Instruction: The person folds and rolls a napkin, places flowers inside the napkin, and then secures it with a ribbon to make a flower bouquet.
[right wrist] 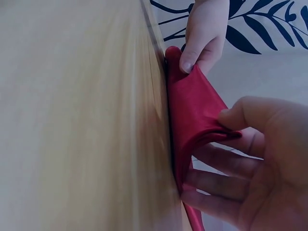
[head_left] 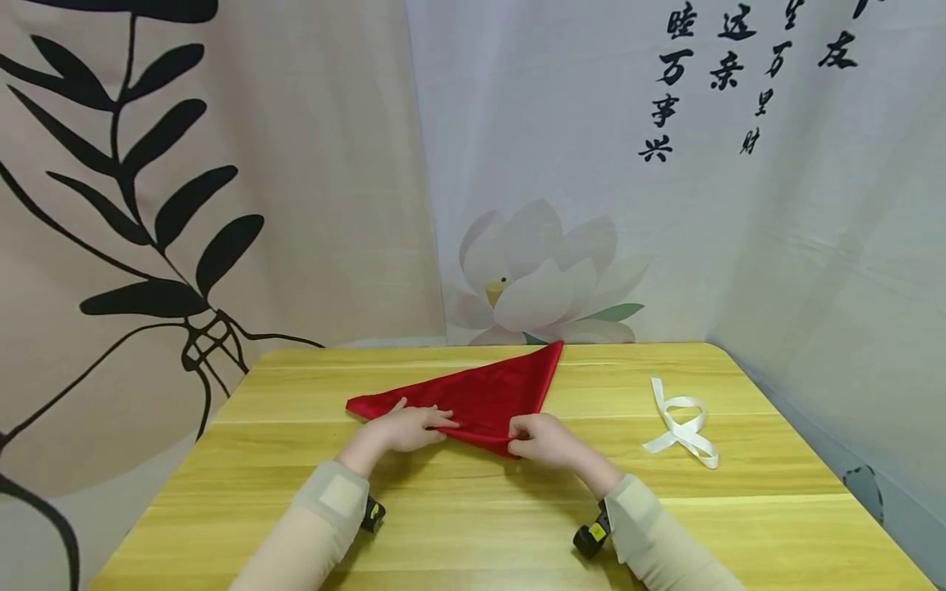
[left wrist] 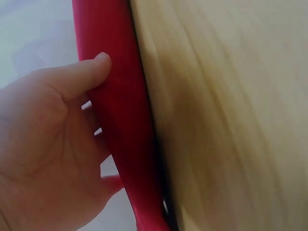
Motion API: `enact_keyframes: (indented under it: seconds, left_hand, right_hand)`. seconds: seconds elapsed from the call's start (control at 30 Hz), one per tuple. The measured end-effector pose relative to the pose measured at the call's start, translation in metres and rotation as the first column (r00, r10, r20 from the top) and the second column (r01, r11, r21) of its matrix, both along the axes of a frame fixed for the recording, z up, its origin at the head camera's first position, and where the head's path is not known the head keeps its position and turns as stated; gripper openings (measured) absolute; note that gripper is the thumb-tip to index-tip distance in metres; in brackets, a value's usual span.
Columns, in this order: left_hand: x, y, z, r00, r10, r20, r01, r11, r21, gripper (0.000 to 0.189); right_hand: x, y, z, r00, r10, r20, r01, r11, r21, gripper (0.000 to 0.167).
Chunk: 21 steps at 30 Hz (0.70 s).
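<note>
A shiny red cloth [head_left: 488, 390] lies on the wooden table, folded into a roughly triangular shape, its narrow end to the left and a corner pointing to the back right. On its near edge rests my left hand [head_left: 409, 427], fingers reaching out over the fabric. The left wrist view shows that hand's thumb [left wrist: 98, 70] against the red fabric, with the other fingers partly hidden behind it. My right hand [head_left: 547, 439] pinches the near right corner of the cloth. In the right wrist view, its thumb and index finger grip a raised fold [right wrist: 226, 131].
A white ribbon [head_left: 687, 433] lies looped across itself on the right of the table [head_left: 458, 525]. Behind the table hangs a pale cloth backdrop [head_left: 347, 164] printed with dark leaves, a lotus and writing. Each wrist carries a small black device [head_left: 591, 538].
</note>
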State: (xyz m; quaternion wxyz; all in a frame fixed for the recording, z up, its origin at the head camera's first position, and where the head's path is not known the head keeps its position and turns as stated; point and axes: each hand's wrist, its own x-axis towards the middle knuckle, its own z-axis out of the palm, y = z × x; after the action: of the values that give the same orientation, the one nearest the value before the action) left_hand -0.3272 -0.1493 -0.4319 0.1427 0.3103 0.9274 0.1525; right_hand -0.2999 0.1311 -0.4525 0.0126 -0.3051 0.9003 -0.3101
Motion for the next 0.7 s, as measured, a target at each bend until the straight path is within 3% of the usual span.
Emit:
enact_keyframes:
  seconds: [0.33, 0.47, 0.6, 0.7]
  left_hand:
    - [-0.013, 0.001, 0.014, 1.000, 0.004, 0.030, -0.004, 1.000, -0.007, 0.033]
    - [-0.022, 0.003, 0.017, 0.998, -0.029, 0.059, 0.028, 0.999, 0.024, 0.028]
    - [-0.033, 0.003, 0.017, 0.994, -0.086, 0.064, 0.082, 0.995, 0.063, 0.024]
    - [-0.040, 0.002, 0.016, 0.995, -0.077, 0.069, 0.072, 0.995, 0.067, 0.023]
  right_hand:
    - [-0.003, 0.006, 0.002, 0.998, -0.020, 0.066, 0.026, 0.995, -0.096, 0.013]
    - [-0.006, 0.008, 0.003, 0.994, -0.051, 0.102, 0.064, 0.991, -0.122, 0.013]
    - [-0.010, 0.009, 0.003, 0.982, -0.058, 0.182, 0.092, 0.979, -0.181, 0.015]
    - [-0.013, 0.009, 0.002, 0.965, -0.059, 0.256, 0.120, 0.967, -0.227, 0.017]
